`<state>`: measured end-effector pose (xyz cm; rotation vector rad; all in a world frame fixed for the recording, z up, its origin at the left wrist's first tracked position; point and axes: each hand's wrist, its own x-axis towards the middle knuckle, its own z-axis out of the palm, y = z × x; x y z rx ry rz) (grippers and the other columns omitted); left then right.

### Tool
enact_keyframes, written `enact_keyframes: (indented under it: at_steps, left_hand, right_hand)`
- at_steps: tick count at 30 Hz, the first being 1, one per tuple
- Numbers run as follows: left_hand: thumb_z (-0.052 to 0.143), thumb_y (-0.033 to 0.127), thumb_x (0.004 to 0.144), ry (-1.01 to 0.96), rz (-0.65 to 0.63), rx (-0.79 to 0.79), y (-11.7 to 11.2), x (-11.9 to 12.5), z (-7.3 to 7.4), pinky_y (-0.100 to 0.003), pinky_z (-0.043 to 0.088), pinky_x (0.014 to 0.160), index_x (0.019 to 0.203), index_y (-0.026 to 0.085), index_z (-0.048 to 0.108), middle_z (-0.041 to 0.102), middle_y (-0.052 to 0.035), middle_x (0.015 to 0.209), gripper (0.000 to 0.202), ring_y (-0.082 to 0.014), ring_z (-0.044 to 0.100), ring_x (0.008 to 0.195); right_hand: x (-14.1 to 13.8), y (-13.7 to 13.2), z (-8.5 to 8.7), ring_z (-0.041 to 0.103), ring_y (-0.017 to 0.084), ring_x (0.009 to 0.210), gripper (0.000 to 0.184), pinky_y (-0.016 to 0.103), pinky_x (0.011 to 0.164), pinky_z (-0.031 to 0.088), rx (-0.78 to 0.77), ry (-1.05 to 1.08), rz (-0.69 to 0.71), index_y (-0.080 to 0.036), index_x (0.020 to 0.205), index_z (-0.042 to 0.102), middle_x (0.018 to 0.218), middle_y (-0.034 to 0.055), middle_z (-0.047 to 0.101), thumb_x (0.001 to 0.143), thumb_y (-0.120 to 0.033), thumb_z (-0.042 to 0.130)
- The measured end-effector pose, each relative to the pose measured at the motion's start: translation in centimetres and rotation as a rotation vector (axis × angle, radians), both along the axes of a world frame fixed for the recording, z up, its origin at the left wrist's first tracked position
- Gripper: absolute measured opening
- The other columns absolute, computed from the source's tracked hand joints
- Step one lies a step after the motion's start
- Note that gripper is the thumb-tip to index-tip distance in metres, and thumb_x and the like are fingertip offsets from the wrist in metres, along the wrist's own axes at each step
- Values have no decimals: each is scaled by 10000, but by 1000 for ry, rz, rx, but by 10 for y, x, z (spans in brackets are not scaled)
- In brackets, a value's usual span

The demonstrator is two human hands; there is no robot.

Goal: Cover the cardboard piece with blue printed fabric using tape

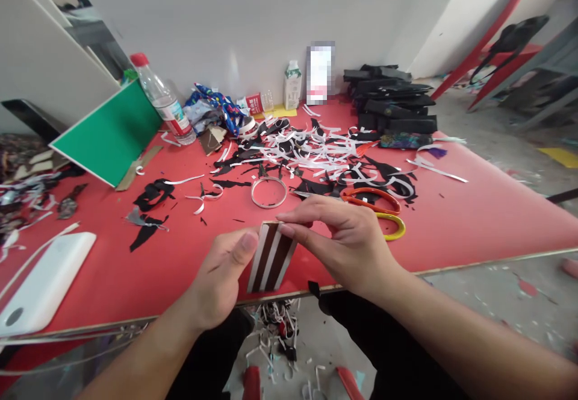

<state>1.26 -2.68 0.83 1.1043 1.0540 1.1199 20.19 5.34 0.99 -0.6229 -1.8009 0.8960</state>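
A small striped piece (272,257), dark brown with pale bands running along its length, is held upright and slightly tilted between both hands, just above the near edge of the red table (474,219). It is gripped low on its left side by the left hand (221,279), whose thumb is pressed flat against the left long edge while the other fingers are curled shut behind it. Its top edge is pinched by the right hand (347,240) between forefinger and thumb, the remaining fingers being loosely bent and holding nothing. The piece is judged to be thin, light and fairly stiff, like card or a backed panel, since it stands flat with no sag. The pale bands may be smooth or tacky, which cannot be told from here, so a hold on the bare edges and corners is thought safer than one across the face. A hard squeeze could bow or crease it. Beyond the hands a ring (269,192), scissors (374,204) and a spread of black and white scraps (316,153) lie on the table, well apart from the piece.
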Motion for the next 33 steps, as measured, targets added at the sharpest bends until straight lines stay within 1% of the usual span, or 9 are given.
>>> enact_keyframes:
  at_steps: [2, 4, 9, 13, 16, 22, 27, 31, 33]
  left_hand:
    - [572, 560, 1025, 93, 69, 74, 3, 7, 3, -247, 423, 491, 947, 179, 744, 594, -10, 656, 426, -124, 493, 533]
    - [567, 475, 1051, 179, 143, 110, 4, 14, 9, -232, 405, 497, 865, 195, 698, 551, 17, 635, 361, -109, 462, 533]
    - [524, 429, 1078, 215, 178, 171, 3, 28, 18, -220, 393, 500, 832, 213, 628, 496, 44, 605, 343, -103, 443, 533]
    - [507, 398, 1088, 272, 215, 226, 4, 32, 17, -220, 407, 552, 800, 205, 603, 498, 35, 649, 360, -108, 443, 599]
    - [506, 405, 1087, 244, 205, 204, 5, 34, 15, -219, 384, 534, 786, 199, 590, 485, 32, 665, 374, -105, 414, 601]
    - [519, 405, 1081, 219, 217, 188, 9, 38, 10, -220, 369, 524, 781, 187, 597, 480, 35, 653, 379, -96, 414, 585]
    - [522, 402, 1079, 194, 226, 186, 9, 40, 10, -220, 364, 511, 782, 184, 606, 483, 33, 651, 378, -95, 401, 575]
    - [527, 407, 1076, 178, 231, 184, 6, 41, 9, -226, 389, 520, 801, 184, 628, 525, 20, 665, 368, -103, 442, 588]
    - [527, 407, 1077, 178, 237, 179, 5, 40, 8, -224, 385, 517, 802, 184, 630, 516, 22, 660, 368, -103, 435, 586]
  right_hand:
    - [3, 1, 0, 753, 150, 778, 140, 268, 719, 622, 99, -42, -30, -209, 977, 817, 888, 20, 807, 878, -111, 807]
    - [7, 0, 2, 752, 149, 790, 147, 263, 734, 620, 192, -63, -26, -191, 996, 802, 887, 27, 803, 879, -102, 810]
    - [13, -5, 9, 749, 157, 808, 96, 265, 738, 622, 313, -57, 23, -129, 977, 785, 885, 85, 793, 904, -68, 779]
    - [16, -7, 10, 741, 166, 809, 153, 296, 726, 621, 335, -54, 38, -110, 1034, 786, 909, 100, 801, 906, -31, 758]
    - [17, -7, 9, 741, 161, 799, 196, 300, 731, 619, 347, -38, 36, -114, 1057, 786, 907, 86, 800, 892, -12, 762]
    - [16, -4, 3, 747, 158, 772, 207, 295, 708, 630, 308, -62, -4, -171, 1041, 787, 899, 61, 796, 887, -34, 773]
    - [16, -3, 1, 753, 172, 778, 248, 314, 696, 635, 297, -54, 20, -220, 1062, 765, 902, 53, 798, 903, -30, 743]
    - [17, -4, 0, 752, 170, 785, 243, 313, 700, 634, 300, -60, 34, -222, 1063, 749, 902, 51, 795, 914, -31, 732]
    - [17, -4, -1, 744, 166, 787, 236, 307, 696, 628, 305, -59, 29, -215, 1055, 745, 898, 53, 789, 915, -26, 730]
